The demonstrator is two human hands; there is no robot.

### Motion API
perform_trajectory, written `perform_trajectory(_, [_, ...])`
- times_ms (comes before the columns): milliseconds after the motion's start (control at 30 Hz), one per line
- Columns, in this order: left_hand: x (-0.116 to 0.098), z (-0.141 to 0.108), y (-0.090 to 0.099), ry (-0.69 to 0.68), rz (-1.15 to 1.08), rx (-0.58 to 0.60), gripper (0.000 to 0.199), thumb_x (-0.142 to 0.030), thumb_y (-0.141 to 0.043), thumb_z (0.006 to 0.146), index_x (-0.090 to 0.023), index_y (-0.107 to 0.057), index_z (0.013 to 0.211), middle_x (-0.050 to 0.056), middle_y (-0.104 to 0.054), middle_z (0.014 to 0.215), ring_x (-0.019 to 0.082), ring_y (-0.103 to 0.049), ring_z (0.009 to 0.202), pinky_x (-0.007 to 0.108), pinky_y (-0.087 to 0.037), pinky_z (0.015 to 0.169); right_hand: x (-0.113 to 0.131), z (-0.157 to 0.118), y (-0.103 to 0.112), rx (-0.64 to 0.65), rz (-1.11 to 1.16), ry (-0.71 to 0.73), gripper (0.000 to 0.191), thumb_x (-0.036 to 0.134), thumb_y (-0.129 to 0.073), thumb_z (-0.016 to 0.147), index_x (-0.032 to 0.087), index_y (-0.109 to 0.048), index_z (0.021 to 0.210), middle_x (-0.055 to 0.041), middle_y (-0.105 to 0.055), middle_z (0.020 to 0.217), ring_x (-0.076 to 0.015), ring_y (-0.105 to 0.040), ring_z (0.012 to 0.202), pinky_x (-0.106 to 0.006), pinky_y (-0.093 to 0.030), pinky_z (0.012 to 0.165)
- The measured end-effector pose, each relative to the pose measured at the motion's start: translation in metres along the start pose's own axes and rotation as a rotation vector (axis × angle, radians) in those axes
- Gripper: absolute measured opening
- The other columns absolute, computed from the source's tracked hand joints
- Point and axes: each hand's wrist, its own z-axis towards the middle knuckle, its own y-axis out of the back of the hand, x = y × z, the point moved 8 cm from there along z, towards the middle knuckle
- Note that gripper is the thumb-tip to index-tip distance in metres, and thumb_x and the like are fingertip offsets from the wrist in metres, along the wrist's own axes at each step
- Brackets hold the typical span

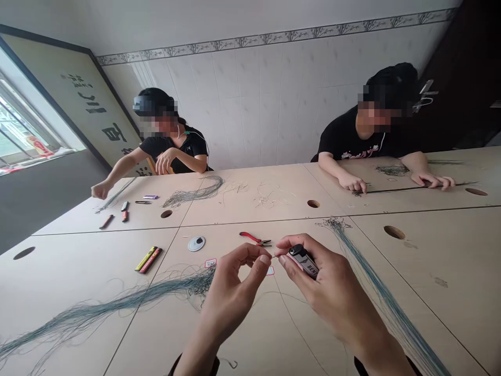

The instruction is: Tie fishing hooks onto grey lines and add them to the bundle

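Observation:
My left hand is closed in a pinch, its thumb and forefinger meeting on the end of a thin fishing line. My right hand is wrapped around a lighter with a dark top and a pale label. Its thumb and forefinger tips come close to the left fingertips. Loose line trails over the table below the hands, and a single fish hook lies near the bottom edge. Beside my left wrist is a bundle of blue-green lines ending in dark hooks, partly hidden by the hand.
Red-handled pliers, a round metal disc and two lighters lie ahead. Another line bundle runs along the right. Across the table sit two people with more lines. The tabletop has round holes.

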Motion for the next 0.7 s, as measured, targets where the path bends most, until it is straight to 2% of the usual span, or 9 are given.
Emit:
perform_trajectory(133, [0.003,0.000,-0.001,0.010,-0.019,0.018,0.027,-0.045,-0.065,0.094,-0.019,-0.072,0.090,0.007,-0.073,0.092,0.022,-0.063,0.091,0.036,-0.046,0.087,0.002,-0.001,-0.003,0.006,0.000,0.046,0.015,0.019,-0.063,0.094,0.028,-0.068,0.105,0.0023,-0.077,0.097,-0.0122,-0.071,0.079,-0.018,-0.055,0.071])
perform_trajectory(300, [0.002,0.000,-0.004,0.002,-0.037,0.041,0.025,-0.043,-0.066,0.094,-0.019,-0.072,0.087,0.005,-0.072,0.089,0.020,-0.061,0.089,0.034,-0.046,0.086,-0.001,-0.002,-0.003,0.010,-0.021,0.055,0.018,0.016,-0.064,0.093,0.029,-0.068,0.105,0.0046,-0.077,0.093,-0.0106,-0.070,0.071,-0.017,-0.054,0.065])
perform_trajectory(533, [0.005,-0.001,-0.006,0.022,-0.067,0.060,0.026,-0.042,-0.066,0.094,-0.018,-0.070,0.085,0.005,-0.069,0.085,0.019,-0.059,0.084,0.032,-0.046,0.081,0.003,-0.002,-0.003,-0.007,-0.030,0.122,0.020,0.014,-0.065,0.092,0.030,-0.066,0.105,0.0068,-0.077,0.097,-0.0092,-0.071,0.077,-0.015,-0.053,0.070])
perform_trajectory(600, [0.006,-0.001,-0.006,0.023,-0.080,0.059,0.026,-0.042,-0.067,0.093,-0.018,-0.069,0.084,0.004,-0.068,0.083,0.018,-0.058,0.082,0.031,-0.045,0.079,0.001,-0.001,-0.003,-0.012,-0.014,0.105,0.020,0.015,-0.065,0.093,0.030,-0.066,0.106,0.0066,-0.077,0.097,-0.0096,-0.070,0.077,-0.016,-0.053,0.070])
perform_trajectory(700, [0.006,-0.001,-0.005,0.023,-0.116,0.021,0.023,-0.039,-0.068,0.092,-0.018,-0.069,0.083,0.003,-0.068,0.082,0.017,-0.059,0.081,0.029,-0.045,0.078,-0.008,0.000,-0.001,-0.020,-0.012,0.011,0.012,0.023,-0.063,0.096,0.029,-0.067,0.106,0.0054,-0.074,0.086,-0.0109,-0.064,0.067,-0.018,-0.049,0.060])
